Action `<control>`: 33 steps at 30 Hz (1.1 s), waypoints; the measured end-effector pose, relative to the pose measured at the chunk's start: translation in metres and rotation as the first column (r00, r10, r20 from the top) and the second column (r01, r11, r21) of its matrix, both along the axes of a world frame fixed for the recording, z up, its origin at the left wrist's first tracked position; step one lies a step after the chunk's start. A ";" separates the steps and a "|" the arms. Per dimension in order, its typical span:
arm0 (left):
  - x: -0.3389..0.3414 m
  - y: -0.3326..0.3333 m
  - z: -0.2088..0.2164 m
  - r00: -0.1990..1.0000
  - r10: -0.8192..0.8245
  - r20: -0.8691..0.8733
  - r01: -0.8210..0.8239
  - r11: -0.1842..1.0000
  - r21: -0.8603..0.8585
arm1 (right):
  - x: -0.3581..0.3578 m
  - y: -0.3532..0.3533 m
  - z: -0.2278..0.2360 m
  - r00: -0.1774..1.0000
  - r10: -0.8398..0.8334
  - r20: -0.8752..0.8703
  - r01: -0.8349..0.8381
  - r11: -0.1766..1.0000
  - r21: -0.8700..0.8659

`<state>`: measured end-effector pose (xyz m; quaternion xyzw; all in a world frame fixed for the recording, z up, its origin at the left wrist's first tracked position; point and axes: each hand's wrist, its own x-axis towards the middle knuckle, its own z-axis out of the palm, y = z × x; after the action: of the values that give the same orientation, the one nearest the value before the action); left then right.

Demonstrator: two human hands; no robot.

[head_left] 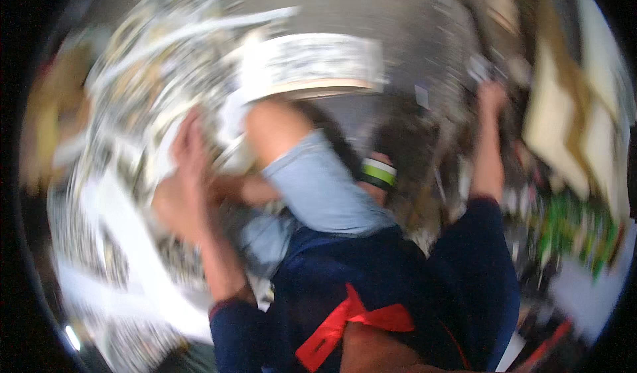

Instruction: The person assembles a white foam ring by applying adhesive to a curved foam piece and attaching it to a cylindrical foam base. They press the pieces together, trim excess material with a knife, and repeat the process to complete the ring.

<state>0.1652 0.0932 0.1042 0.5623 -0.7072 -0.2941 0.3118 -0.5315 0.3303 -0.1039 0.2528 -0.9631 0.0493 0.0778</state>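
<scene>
Motion smears much of the view. My left hand (191,150) is at the left, over a heap of loose printed paper (133,194); its fingers look stretched out, and I see nothing held in them. An open bundle of printed pages (315,58), perhaps a book, lies just beyond my bent knee. Far out to the right, my right hand (492,96) reaches over the dark floor. It looks closed, with a small whitish-grey thing (479,68) at its fingertips, too blurred to name.
Long white paper strips (136,240) run through the heap on the left. At the right stand cream-coloured sheets or boards (557,101), with a green patterned packet (577,230) below them. Grey floor (352,1) shows at the far middle. My legs are folded in front.
</scene>
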 end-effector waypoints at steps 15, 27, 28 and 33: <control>0.030 0.074 0.049 0.784 0.327 -0.527 -0.472 0.866 -0.166 | 0.011 -0.040 -0.047 0.976 -0.072 0.205 0.194 0.717 -0.670; 0.167 0.229 0.115 0.853 0.334 0.400 -0.148 0.891 -0.428 | 0.151 -0.051 0.058 0.951 0.306 0.052 -0.235 0.819 -0.523; 0.198 0.246 0.130 0.723 0.385 0.574 -0.105 0.882 -0.459 | 0.165 -0.060 0.075 0.934 0.340 0.108 -0.227 0.800 -0.555; 0.365 0.330 0.202 0.049 0.480 0.876 -0.109 0.874 -0.473 | 0.218 -0.105 0.142 0.810 0.528 0.255 -0.158 0.615 -0.773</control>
<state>0.5298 0.4235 0.3062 0.6956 -0.6322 0.3252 -0.1035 -0.3133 0.2254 0.0383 0.3675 -0.7841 0.4951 -0.0708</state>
